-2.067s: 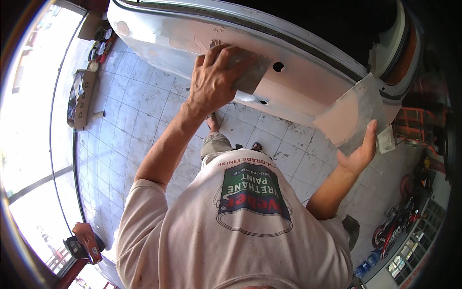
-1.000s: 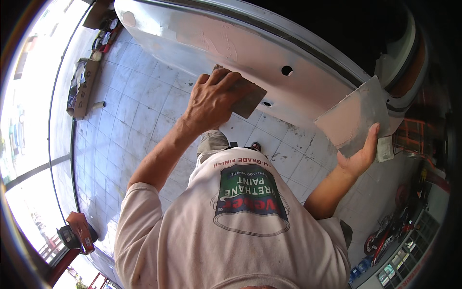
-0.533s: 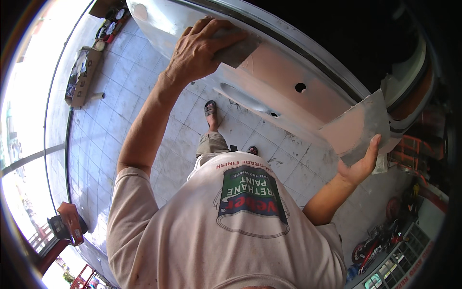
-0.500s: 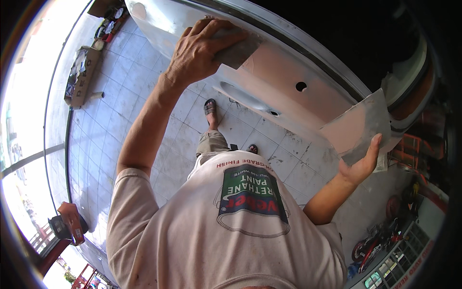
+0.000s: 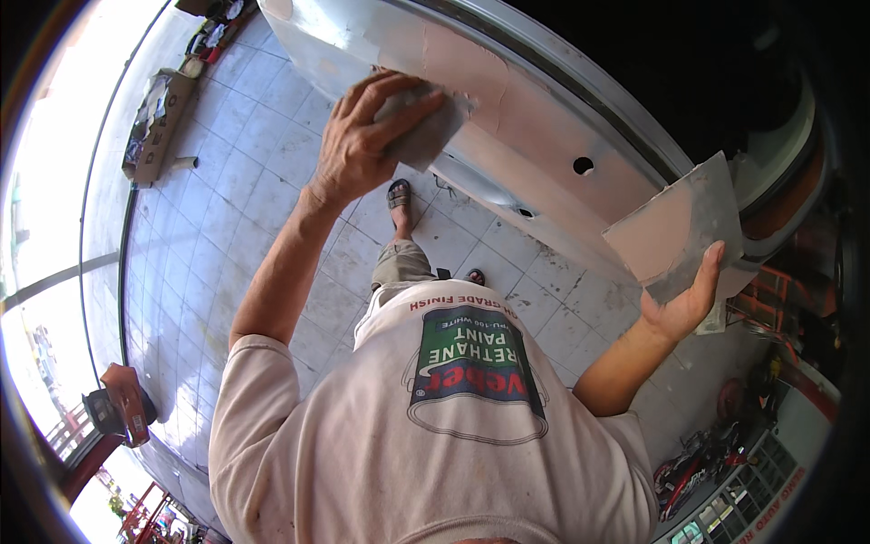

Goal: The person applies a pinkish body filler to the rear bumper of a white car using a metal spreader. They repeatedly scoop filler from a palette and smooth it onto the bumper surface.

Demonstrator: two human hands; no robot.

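Note:
My left hand (image 5: 349,145) is closed round a grey flat filler spreader (image 5: 426,140), with a little pinkish filler along its far edge. The spreader is in front of the car door panel (image 5: 544,172), whose pale surface carries a broad pink filler patch (image 5: 462,68). Whether its edge touches the panel I cannot tell. On the right, my right hand (image 5: 684,304) grips a grey mixing plate (image 5: 720,204) by its near edge, thumb on top. Smooth pink filler (image 5: 657,238) covers much of that plate. The fingers underneath are hidden.
Two dark holes, one of them round (image 5: 583,166), and a handle recess (image 5: 467,181) break the panel. Below lies a tiled floor (image 5: 236,154). A cardboard box (image 5: 161,127) stands at the left; a red motorcycle (image 5: 693,476) is at the lower right.
My left hand has drawn the spreader nearer and slightly left, uncovering more of the pink patch. My right hand and the plate have hardly moved. The view has shifted a little.

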